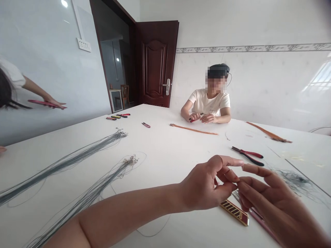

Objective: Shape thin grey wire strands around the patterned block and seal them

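My left hand [210, 184] and my right hand [269, 198] meet fingertip to fingertip above the white table [165, 151]. Both pinch something tiny between thumb and fingers, too small to name. Just below them lies a small gold and dark red bar [234, 212] with a pink-handled tool [261, 222] beside it. Two long bundles of thin grey wires, one [64, 162] farther out and one [98, 191] closer, stretch across the table to my left.
Red-handled pliers [248, 155] lie ahead of my hands. A loose tangle of wire [297, 181] sits at the right. Orange strands [193, 130] lie before a person in a white shirt [209, 103] opposite. Another person [15, 89] at the left holds a pink object.
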Action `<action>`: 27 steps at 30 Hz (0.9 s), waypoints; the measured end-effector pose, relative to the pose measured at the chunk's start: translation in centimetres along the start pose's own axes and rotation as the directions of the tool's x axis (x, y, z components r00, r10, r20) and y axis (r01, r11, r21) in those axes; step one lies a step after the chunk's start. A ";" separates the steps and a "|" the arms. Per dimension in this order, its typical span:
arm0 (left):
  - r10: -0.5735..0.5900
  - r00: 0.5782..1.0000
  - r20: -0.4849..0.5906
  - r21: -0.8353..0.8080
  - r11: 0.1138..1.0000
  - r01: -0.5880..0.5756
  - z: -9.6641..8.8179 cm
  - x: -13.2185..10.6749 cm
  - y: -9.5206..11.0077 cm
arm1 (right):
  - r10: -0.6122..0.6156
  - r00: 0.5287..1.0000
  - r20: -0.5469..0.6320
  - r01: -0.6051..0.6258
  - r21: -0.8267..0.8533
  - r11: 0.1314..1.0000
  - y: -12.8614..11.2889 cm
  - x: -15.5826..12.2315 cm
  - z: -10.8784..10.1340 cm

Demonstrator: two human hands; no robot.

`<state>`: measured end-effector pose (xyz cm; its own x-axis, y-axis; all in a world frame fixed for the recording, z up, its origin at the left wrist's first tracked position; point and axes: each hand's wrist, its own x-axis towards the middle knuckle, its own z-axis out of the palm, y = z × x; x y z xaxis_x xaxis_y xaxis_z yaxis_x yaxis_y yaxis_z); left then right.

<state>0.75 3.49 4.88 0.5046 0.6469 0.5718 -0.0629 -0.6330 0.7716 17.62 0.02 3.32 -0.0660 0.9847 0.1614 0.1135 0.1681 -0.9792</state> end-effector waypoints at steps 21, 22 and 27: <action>-0.070 0.998 0.003 0.018 0.997 0.070 0.1 -0.2 -0.3 | -0.009 1.000 -0.009 0.008 -0.010 1.000 -0.2 0.2 0.3; -0.065 0.998 0.006 0.012 0.998 0.065 0.0 -0.2 -0.3 | -0.016 1.000 -0.003 0.016 -0.013 1.000 -0.2 0.2 0.4; -0.054 0.998 0.016 0.002 0.999 0.054 0.0 -0.2 -0.3 | -0.015 1.000 0.024 0.015 -0.013 1.000 -0.2 0.1 0.4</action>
<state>0.69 3.55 4.57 0.5209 0.6731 0.5249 -0.0340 -0.5981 0.8007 17.22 0.08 3.51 -0.0910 0.9807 0.1731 0.1249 0.1837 -0.9750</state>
